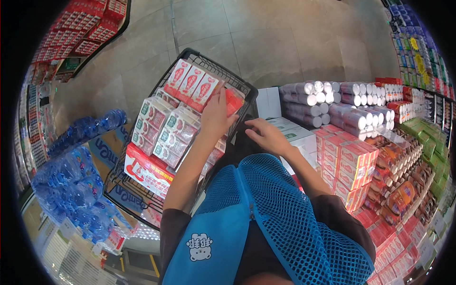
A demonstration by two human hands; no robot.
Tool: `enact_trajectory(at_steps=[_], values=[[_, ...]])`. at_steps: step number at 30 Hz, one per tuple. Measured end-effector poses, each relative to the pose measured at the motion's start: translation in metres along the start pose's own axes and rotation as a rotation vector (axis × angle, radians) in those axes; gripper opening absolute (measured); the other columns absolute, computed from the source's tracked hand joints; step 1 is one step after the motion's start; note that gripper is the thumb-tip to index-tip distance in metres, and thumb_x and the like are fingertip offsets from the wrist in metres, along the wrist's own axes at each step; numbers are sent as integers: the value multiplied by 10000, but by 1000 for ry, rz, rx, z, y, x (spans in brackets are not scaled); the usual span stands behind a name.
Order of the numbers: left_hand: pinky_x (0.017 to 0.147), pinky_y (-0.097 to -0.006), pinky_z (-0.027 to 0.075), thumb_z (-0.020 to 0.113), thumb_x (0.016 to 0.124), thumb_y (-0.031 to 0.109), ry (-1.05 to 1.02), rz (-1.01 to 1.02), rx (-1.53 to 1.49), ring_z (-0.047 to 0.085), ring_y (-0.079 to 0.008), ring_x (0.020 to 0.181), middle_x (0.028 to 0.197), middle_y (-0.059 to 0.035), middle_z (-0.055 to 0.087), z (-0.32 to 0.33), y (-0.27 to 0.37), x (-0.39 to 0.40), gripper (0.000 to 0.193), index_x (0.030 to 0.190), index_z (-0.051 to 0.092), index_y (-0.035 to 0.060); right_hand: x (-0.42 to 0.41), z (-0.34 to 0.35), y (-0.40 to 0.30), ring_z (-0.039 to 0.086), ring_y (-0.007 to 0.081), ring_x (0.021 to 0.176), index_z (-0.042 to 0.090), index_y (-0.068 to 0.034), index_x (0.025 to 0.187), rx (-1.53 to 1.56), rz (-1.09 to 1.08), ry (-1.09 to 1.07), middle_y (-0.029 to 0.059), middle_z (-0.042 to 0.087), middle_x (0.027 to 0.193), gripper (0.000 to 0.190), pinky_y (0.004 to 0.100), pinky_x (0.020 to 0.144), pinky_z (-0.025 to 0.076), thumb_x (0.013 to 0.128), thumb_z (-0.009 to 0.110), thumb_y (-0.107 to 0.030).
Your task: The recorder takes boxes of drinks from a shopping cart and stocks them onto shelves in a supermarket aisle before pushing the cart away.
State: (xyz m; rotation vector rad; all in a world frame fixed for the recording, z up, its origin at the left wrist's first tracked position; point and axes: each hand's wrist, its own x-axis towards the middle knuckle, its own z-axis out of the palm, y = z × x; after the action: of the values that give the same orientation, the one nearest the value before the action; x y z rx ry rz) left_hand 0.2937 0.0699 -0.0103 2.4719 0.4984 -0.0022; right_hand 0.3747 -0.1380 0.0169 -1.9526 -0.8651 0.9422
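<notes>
My left hand (pixel 216 114) reaches over a black wire shopping cart (pixel 253 92) and touches the edge of a wrapped pack of red-and-white drink cartons (pixel 194 84). Its fingers lie along the pack's side with the thumb apart; whether it grips is hidden. In the cart, white multipacks with green marks (pixel 175 137) sit beside that pack. A larger red-and-white box (pixel 149 172) lies toward the cart's lower left. My right hand (pixel 266 136) is off the cart's right side, fingers apart, with nothing in it. White boxes (pixel 292 130) are stacked just beyond it.
To the right stand stacked pink-and-white cartons (pixel 351 156), shrink-wrapped cans (pixel 310 98) and bottles with orange labels (pixel 399 197). Blue-tinted water bottle packs (pixel 76 185) crowd the left side. Tiled floor (pixel 263 46) stretches beyond the cart. A red-packed display (pixel 83 32) stands at upper left.
</notes>
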Motion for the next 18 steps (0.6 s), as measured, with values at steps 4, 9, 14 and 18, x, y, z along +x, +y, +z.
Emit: enact_trajectory(at_steps=[4,9,14,18], values=[[882,-452,527,885,683,289,-95,-116,133,636,-376,1043,1157,-210,596,18,-5,19,1030,1510,335,16,15,-26,16,680,274,1012,619,-22,1286,32,80,-29,159,652,1185,400,380,880,526,984,624,-285],[846,-469,536,849,701,281,-68,-140,118,652,-380,996,1113,-195,610,26,-11,27,862,1403,428,10,27,-34,32,686,275,999,635,-25,1272,35,149,-42,159,655,1174,401,379,860,532,979,628,-299],[830,-475,543,826,716,267,-80,-148,101,656,-374,990,1092,-188,624,20,-2,27,757,1336,475,11,40,-34,37,686,270,994,634,-21,1274,52,129,-52,163,652,1175,407,377,860,529,980,628,-303],[822,-473,547,820,730,266,-53,-151,104,660,-373,980,1077,-184,638,16,0,25,704,1302,494,17,48,-35,35,687,266,987,635,-17,1269,93,116,-53,161,650,1162,406,370,857,527,981,629,-303]])
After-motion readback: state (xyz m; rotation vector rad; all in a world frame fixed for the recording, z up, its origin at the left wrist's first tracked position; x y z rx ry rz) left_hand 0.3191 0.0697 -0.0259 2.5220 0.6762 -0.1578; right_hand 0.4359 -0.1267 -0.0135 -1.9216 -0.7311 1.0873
